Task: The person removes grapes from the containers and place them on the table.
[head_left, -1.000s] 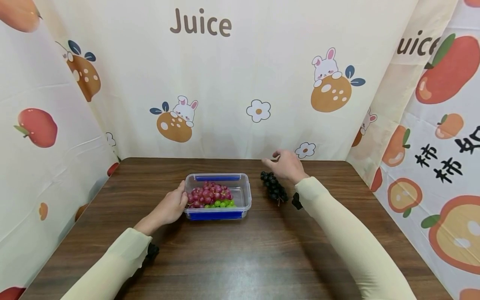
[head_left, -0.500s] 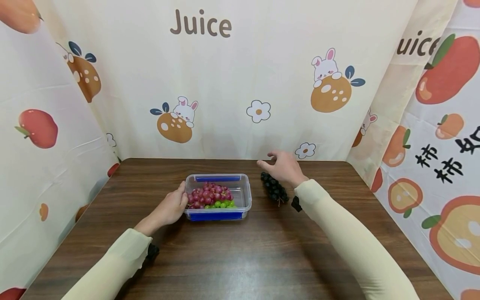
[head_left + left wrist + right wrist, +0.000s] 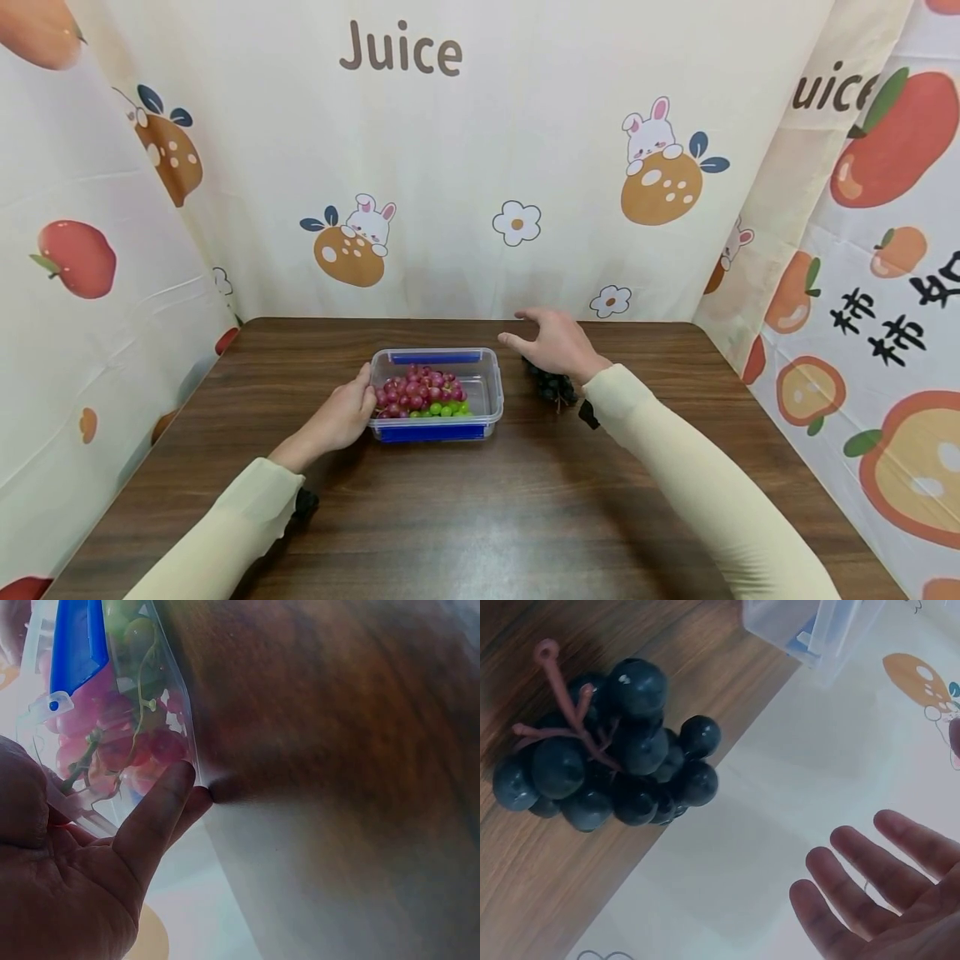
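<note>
On the brown table (image 3: 465,508), the left hand (image 3: 343,412) grips the left end of a clear container (image 3: 482,392); red grapes (image 3: 420,390) lie inside at left, green grapes (image 3: 447,408) near. To its right sit black grapes (image 3: 553,388), partly blocked from the head view by the right hand (image 3: 557,343), wide open above them. A printed curtain (image 3: 450,150) hangs at the far side.

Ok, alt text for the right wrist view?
A bunch of black grapes with a reddish stem lies on a wooden table. The right hand, fingers extended, is at lower right, not touching it; above, part of a clear container.
</note>
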Demonstrator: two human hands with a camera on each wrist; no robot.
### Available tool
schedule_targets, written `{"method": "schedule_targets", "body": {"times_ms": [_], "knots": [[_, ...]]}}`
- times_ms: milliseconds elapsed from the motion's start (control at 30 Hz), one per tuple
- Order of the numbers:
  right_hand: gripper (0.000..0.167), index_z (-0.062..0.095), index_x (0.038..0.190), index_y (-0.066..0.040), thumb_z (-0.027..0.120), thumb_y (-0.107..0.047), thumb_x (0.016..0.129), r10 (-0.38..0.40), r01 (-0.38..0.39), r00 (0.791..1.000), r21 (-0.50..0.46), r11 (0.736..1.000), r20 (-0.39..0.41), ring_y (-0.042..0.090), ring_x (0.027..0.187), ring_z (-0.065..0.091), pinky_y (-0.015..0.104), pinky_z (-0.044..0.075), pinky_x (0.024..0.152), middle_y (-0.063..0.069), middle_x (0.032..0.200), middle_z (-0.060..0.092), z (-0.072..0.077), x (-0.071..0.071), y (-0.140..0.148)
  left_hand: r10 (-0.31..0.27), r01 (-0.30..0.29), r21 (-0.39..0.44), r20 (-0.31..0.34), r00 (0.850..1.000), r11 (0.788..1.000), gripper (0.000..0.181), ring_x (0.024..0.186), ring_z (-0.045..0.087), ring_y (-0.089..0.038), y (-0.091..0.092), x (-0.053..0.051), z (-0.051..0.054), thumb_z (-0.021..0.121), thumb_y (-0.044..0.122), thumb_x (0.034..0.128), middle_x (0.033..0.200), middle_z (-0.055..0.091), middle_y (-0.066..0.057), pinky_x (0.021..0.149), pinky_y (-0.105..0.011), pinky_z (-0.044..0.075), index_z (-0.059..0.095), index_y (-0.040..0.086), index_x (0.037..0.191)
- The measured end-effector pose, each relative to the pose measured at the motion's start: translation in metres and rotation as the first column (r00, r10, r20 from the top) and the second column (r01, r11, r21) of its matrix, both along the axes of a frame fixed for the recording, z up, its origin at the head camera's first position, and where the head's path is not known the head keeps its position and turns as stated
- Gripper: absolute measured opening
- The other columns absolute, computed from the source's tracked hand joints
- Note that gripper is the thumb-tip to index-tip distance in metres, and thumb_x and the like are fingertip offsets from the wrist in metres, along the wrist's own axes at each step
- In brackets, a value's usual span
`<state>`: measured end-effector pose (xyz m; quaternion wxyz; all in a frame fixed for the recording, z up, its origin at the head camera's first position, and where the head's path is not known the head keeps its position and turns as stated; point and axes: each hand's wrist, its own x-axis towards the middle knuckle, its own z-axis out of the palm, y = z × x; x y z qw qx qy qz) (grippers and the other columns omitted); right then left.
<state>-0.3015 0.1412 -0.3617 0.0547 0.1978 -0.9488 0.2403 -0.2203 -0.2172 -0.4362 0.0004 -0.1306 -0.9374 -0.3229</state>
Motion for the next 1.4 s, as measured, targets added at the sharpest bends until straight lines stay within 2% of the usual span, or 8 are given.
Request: {"method": "schedule_targets", "body": {"times_ms": [467,833,1067,1400], "knots": [[0.069,0.06,0.144,-0.013,0.065,-0.06,0.094,0.129,-0.129,0.992,0.0,0.992,-0.011,0.027,0.135,0.054,0.048,0.044,0.111,0.006,0.145,0.06,0.005,0.008,-0.022,0.005,-0.005,-0.007,0.005,1.0,1.0,0.059,0.141,0.039,-0.045,0.001,0.001,0.001,0.034,0.012,0.1085,0.156,0.03,-0.037,0.116,-0.058,0.032,0.013,-0.019,0.155],[0.07,0.058,0.146,-0.016,0.065,-0.062,0.093,0.179,-0.179,0.984,0.008,0.984,0.02,0.025,0.139,0.05,0.046,0.042,0.113,0.003,0.148,0.057,0.007,0.015,-0.035,-0.001,0.001,-0.006,-0.002,1.0,1.0,0.06,0.14,0.04,-0.046,0.001,0.001,-0.001,0.033,0.012,0.1082,0.155,0.03,-0.038,0.115,-0.059,0.034,0.013,-0.02,0.154],[0.075,0.056,0.148,-0.019,0.065,-0.066,0.091,0.218,-0.218,0.976,0.009,0.976,0.03,0.025,0.138,0.05,0.047,0.042,0.113,0.002,0.15,0.056,0.007,0.017,-0.042,0.002,-0.002,0.0,0.0,1.0,1.0,0.059,0.137,0.046,-0.041,0.0,0.001,0.0,0.034,0.011,0.1082,0.155,0.032,-0.038,0.115,-0.059,0.034,0.013,-0.02,0.154],[0.072,0.059,0.146,-0.019,0.068,-0.064,0.09,0.277,-0.277,0.961,0.017,0.961,0.016,0.02,0.137,0.052,0.041,0.044,0.112,0.0,0.147,0.059,0.008,0.02,-0.057,0.005,-0.005,-0.009,-0.002,1.0,1.0,0.06,0.139,0.042,-0.045,0.002,0.001,0.001,0.034,0.012,0.1082,0.154,0.033,-0.038,0.115,-0.059,0.034,0.013,-0.019,0.154]]}}
